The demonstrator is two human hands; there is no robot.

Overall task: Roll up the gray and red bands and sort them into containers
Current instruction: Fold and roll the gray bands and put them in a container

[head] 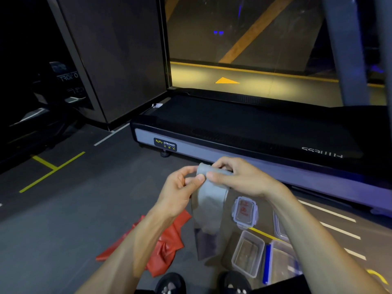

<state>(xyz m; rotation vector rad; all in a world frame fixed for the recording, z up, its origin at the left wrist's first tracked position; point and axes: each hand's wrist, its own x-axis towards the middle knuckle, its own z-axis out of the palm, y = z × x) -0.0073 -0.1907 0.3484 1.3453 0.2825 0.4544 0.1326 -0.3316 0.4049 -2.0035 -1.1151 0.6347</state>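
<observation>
Both hands hold the gray band in the air over the floor. Its top end is wound into a small roll between my fingers, and the loose length hangs down toward the floor. My left hand pinches the roll's left end with thumb and fingers. My right hand grips the roll from the right. The red band lies crumpled on the floor below my left forearm. Two clear plastic containers stand open at the lower right: one nearer the middle, another with a blue clip partly hidden by my right arm.
A clear lid with red writing lies on the floor beyond the containers. A treadmill runs across the view just beyond my hands. Yellow and white lines mark the dark floor. My two shoes show at the bottom edge.
</observation>
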